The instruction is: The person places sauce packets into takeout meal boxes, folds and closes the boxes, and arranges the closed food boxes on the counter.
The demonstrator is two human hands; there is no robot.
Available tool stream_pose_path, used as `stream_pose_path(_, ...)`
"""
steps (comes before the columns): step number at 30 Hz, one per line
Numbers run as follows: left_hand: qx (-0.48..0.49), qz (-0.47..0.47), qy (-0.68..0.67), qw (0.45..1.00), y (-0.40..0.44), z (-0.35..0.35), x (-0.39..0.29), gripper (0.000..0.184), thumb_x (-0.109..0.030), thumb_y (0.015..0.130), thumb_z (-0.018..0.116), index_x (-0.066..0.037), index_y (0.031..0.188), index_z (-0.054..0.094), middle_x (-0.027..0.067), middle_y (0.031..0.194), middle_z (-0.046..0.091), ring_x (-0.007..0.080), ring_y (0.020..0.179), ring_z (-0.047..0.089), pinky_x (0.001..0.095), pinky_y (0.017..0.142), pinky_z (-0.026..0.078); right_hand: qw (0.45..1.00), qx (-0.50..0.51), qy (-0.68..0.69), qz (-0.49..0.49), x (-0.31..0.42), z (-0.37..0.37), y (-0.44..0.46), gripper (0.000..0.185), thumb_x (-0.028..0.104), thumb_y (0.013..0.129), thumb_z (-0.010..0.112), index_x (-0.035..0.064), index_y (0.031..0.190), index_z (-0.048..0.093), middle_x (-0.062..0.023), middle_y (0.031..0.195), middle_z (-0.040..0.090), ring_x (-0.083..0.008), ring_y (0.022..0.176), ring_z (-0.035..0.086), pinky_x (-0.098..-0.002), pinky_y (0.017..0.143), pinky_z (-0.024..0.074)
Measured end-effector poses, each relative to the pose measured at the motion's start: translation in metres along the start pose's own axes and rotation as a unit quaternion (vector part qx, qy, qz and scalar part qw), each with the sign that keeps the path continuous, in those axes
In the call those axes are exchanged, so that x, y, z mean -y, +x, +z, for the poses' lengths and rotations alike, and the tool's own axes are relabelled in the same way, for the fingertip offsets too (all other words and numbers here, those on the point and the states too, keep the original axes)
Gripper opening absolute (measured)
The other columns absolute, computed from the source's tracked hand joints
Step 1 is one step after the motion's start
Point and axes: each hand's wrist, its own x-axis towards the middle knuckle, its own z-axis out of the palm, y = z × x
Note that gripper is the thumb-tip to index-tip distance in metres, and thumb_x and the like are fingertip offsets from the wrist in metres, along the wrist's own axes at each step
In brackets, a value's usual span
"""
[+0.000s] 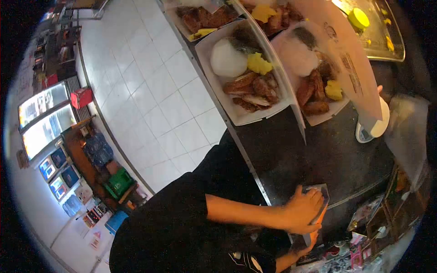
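Note:
My left hand lies over a small flat object with a shiny, clear-looking end and an orange strip. Its fingers are bent across the top. Below it, my right hand holds the lower end of the same object; most of its fingers are hidden. Both hands are at the near edge of the dark counter. What the object is, I cannot make out.
Open paper boxes hold rice, browned meat and yellow food. A printed box lid stands up. Behind it are a white, scale-like device and a metal tray. The tiled floor lies beyond the counter.

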Motion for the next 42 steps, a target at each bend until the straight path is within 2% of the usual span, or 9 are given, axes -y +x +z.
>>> stream_pose_path(6, -0.051, 0.024, 0.002, 0.998, 0.009, 0.044, 0.021, 0.075, -0.032, 0.082, 0.064, 0.008, 0.142, 0.043, 0.0222, 0.139, 0.047, 0.0341, 0.125, 0.048, 0.0551, 0.091, 0.046, 0.992, -0.065, -0.043, 0.102, 0.046, 0.056, 0.011, 0.067, 0.042, 0.100, 0.053, 0.0012, 0.151, 0.037, -0.0209, 0.156, 0.036, -0.0353, 0.139, 0.041, -0.0479, 0.113, 0.0380)
stream_pose_path(12, -0.073, -0.002, -0.036, 0.997, 0.017, 0.054, 0.042, 0.086, -0.034, 0.078, 0.065, 0.002, 0.150, 0.035, 0.0212, 0.156, 0.031, 0.0336, 0.143, 0.033, 0.0599, 0.109, 0.037, 0.973, -0.121, -0.160, -0.113, 0.017, 0.095, 0.030, 0.069, 0.046, 0.106, 0.037, 0.0015, 0.157, 0.023, -0.0237, 0.161, 0.024, -0.0383, 0.144, 0.035, -0.0497, 0.117, 0.0326)
stream_pose_path(15, -0.275, 0.297, 0.181, 0.897, 0.046, 0.068, 0.052, 0.101, -0.050, 0.072, 0.068, 0.000, 0.151, 0.032, 0.0216, 0.158, 0.027, 0.0340, 0.151, 0.020, 0.0634, 0.119, 0.022, 0.958, -0.133, -0.164, -0.195, 0.033, 0.133, 0.032, 0.077, 0.056, 0.104, 0.032, 0.0028, 0.159, 0.018, -0.0232, 0.164, 0.016, -0.0409, 0.148, 0.025, -0.0535, 0.121, 0.0228)
stream_pose_path(18, -0.049, 0.343, 0.180, 0.921, 0.045, 0.058, 0.064, 0.111, -0.064, 0.067, 0.068, -0.002, 0.152, 0.032, 0.0219, 0.158, 0.028, 0.0350, 0.153, 0.012, 0.0658, 0.121, 0.011, 0.757, 0.009, -0.508, -0.411, 0.029, 0.090, 0.044, 0.090, 0.068, 0.099, 0.033, 0.0037, 0.159, 0.014, -0.0205, 0.164, 0.016, -0.0441, 0.150, 0.017, -0.0583, 0.120, 0.0193)
stream_pose_path(27, -0.056, 0.352, 0.374, 0.856, 0.038, 0.054, 0.053, 0.069, -0.056, 0.092, 0.051, -0.010, 0.144, 0.051, 0.0276, 0.154, 0.035, 0.0496, 0.139, 0.036, 0.0619, 0.090, 0.053, 0.758, 0.138, -0.421, -0.478, 0.032, 0.073, 0.039, 0.066, 0.063, 0.102, 0.028, 0.0276, 0.157, 0.029, -0.0134, 0.163, 0.025, -0.0527, 0.147, 0.016, -0.0696, 0.116, 0.0196)
stream_pose_path(31, 0.000, 0.322, 0.428, 0.845, 0.033, 0.049, 0.059, 0.086, -0.068, 0.085, 0.055, -0.011, 0.149, 0.045, 0.0264, 0.159, 0.026, 0.0468, 0.146, 0.026, 0.0695, 0.097, 0.043, 0.760, 0.161, -0.404, -0.483, 0.026, 0.076, 0.037, 0.061, 0.061, 0.103, 0.030, 0.0248, 0.150, 0.043, -0.0106, 0.162, 0.030, -0.0494, 0.147, 0.022, -0.0710, 0.115, 0.0198)
stream_pose_path(33, 0.071, 0.338, 0.261, 0.902, 0.030, 0.015, 0.064, 0.108, -0.080, 0.073, 0.060, -0.012, 0.154, 0.037, 0.0238, 0.162, 0.020, 0.0462, 0.148, 0.022, 0.0724, 0.104, 0.032, 0.792, 0.148, -0.368, -0.464, -0.012, 0.088, 0.039, 0.044, 0.034, 0.093, 0.067, 0.0311, 0.136, 0.060, -0.0126, 0.155, 0.039, -0.0416, 0.139, 0.041, -0.0700, 0.115, 0.0205)
stream_pose_path(35, 0.130, 0.314, 0.311, 0.887, 0.029, 0.013, 0.058, 0.108, -0.080, 0.069, 0.067, -0.032, 0.158, 0.028, 0.0214, 0.165, 0.010, 0.0484, 0.148, 0.017, 0.0760, 0.106, 0.026, 0.773, 0.202, -0.397, -0.451, -0.002, 0.094, 0.044, 0.048, 0.037, 0.091, 0.066, 0.0256, 0.138, 0.061, -0.0118, 0.150, 0.046, -0.0384, 0.136, 0.043, -0.0648, 0.114, 0.0253)
stream_pose_path(42, 0.002, 0.334, 0.371, 0.866, 0.017, 0.046, 0.041, 0.084, -0.051, 0.071, 0.081, -0.032, 0.147, 0.050, 0.0250, 0.154, 0.033, 0.0492, 0.135, 0.037, 0.0585, 0.103, 0.041, 0.940, -0.260, -0.093, -0.199, -0.044, 0.033, 0.021, 0.045, 0.037, 0.104, 0.052, 0.0041, 0.134, 0.056, -0.0151, 0.133, 0.060, -0.0268, 0.112, 0.062, -0.0388, 0.096, 0.0486)
